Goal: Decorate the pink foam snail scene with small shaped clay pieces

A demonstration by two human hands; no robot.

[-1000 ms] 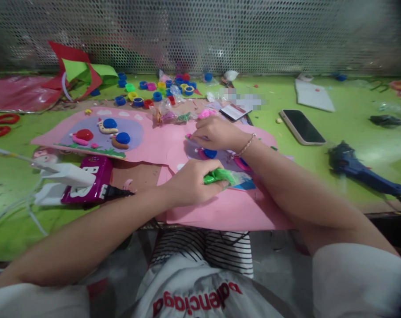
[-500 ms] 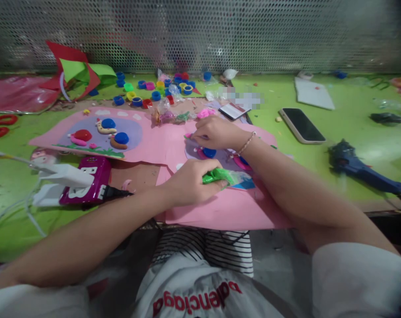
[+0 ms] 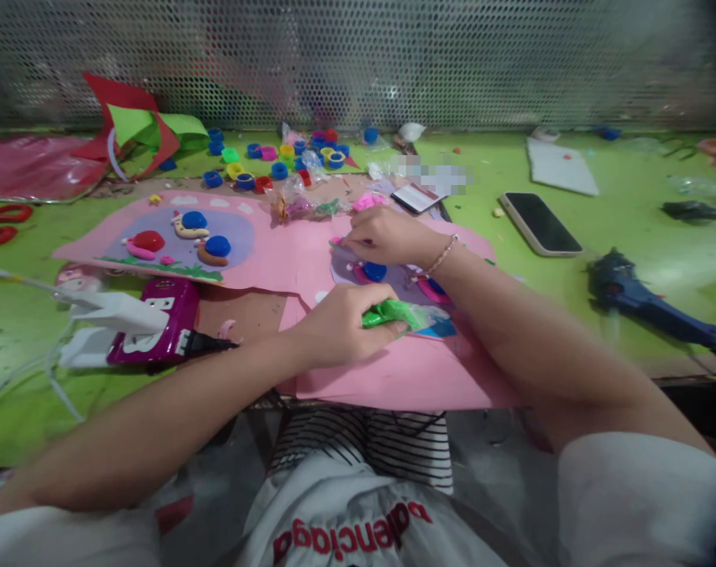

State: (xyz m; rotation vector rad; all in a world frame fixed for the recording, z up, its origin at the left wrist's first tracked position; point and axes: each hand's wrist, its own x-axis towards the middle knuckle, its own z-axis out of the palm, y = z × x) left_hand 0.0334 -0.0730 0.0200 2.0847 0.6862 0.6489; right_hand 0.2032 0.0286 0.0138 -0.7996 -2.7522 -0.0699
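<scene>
My left hand (image 3: 349,324) is closed around a clear plastic bag of bright green modelling clay (image 3: 390,313), low over the pink paper sheet (image 3: 387,374). Farther up the sheet, my right hand (image 3: 381,236) has its fingers pinched together and lowered to the paper. Anything between those fingertips is hidden. Just left of them lies a small pink and green bit (image 3: 335,242). Below the right hand and wrist, clay snails with a blue shell (image 3: 374,272) and pink bodies show in part on a lilac patch.
A finished-looking pink sheet (image 3: 275,256) with clay snails lies left. Around me are a purple power strip (image 3: 183,303) with white plugs, red scissors handles (image 3: 3,224), many-coloured clay pots (image 3: 279,170), a phone (image 3: 540,224) and a blue glue gun (image 3: 647,299). A perforated metal panel (image 3: 358,63) stands behind.
Almost nothing differs. Both hands stay in place, the left with the bag of green clay and the right with its fingers pinched at the paper.
</scene>
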